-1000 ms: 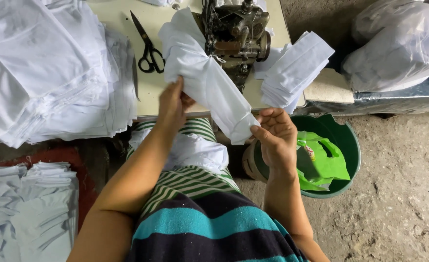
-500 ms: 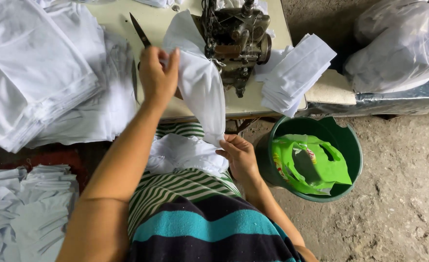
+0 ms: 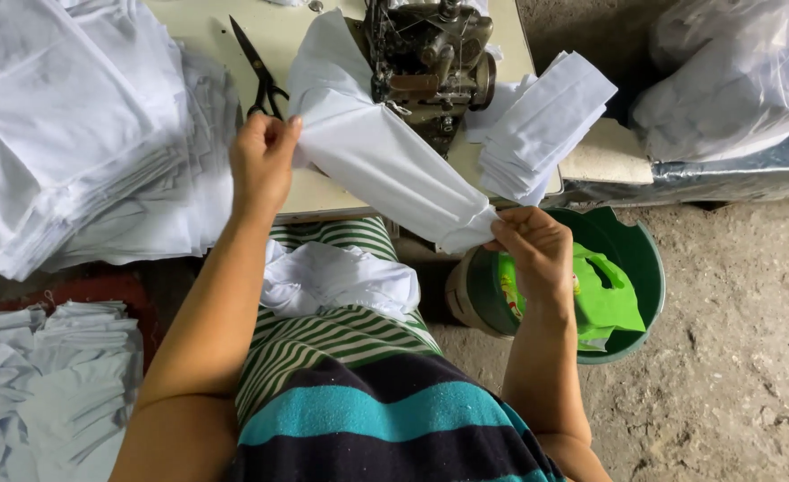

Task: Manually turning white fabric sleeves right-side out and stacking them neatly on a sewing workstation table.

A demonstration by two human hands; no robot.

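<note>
Fingers of the right hand (image 3: 537, 254) pinch the lower end of a long white fabric piece (image 3: 385, 161), and the left hand (image 3: 260, 165) grips its upper edge with fingers curled closed, so the cloth stretches taut on a slant between them, above the lap and across the table's front edge. Nearest, a crumpled white cloth (image 3: 341, 277) lies on the striped lap. Just right of the knees a green bucket (image 3: 631, 259) stands on the rough concrete floor (image 3: 743, 357), with a green plastic bag (image 3: 609, 299) inside it. At the lower left sits a low heap of white pieces (image 3: 46, 375). Beyond the hands is the pale table (image 3: 323, 192), where a dark sewing machine (image 3: 425, 62) stands directly behind the stretched cloth, its base partly covered by it. Black scissors (image 3: 256, 71) lie just past the left hand, a folded stack of white pieces (image 3: 542, 125) rests at the table's right end, and a large pile of white fabric (image 3: 73, 134) spreads over its left side. Farthest right lies a filled clear plastic sack (image 3: 738, 76). Half a second ago the cloth hung nearly upright, with the left hand raised by the scissors and the right low by the lap; now the left hand is lower and the right hand has swung out over the bucket.
</note>
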